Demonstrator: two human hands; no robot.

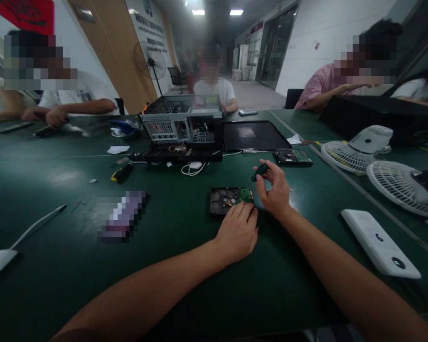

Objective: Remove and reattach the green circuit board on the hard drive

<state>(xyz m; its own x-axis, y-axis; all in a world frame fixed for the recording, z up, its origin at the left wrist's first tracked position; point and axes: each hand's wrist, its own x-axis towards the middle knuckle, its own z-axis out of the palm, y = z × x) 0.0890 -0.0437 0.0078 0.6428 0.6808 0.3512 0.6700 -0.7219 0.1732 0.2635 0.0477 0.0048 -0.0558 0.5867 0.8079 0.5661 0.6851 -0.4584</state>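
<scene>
A hard drive (220, 200) lies on the green table in front of me, its underside with the small green circuit board facing up. My left hand (238, 230) rests over its near right edge, fingers on the board side, holding it against the table. In my right hand (274, 189) is a dark green-handled screwdriver (259, 172), pinched between thumb and fingers. Its thin shaft points down at the right end of the drive. Whether the tip touches a screw cannot be made out.
Beyond the drive stand an open computer case (183, 128) and a black side panel (257, 135). A second hard drive (293, 157), white fans (356, 147), a white power bank (380, 242), a yellow-black screwdriver (121, 173) and a blurred phone (124, 216) lie around. People sit across the table.
</scene>
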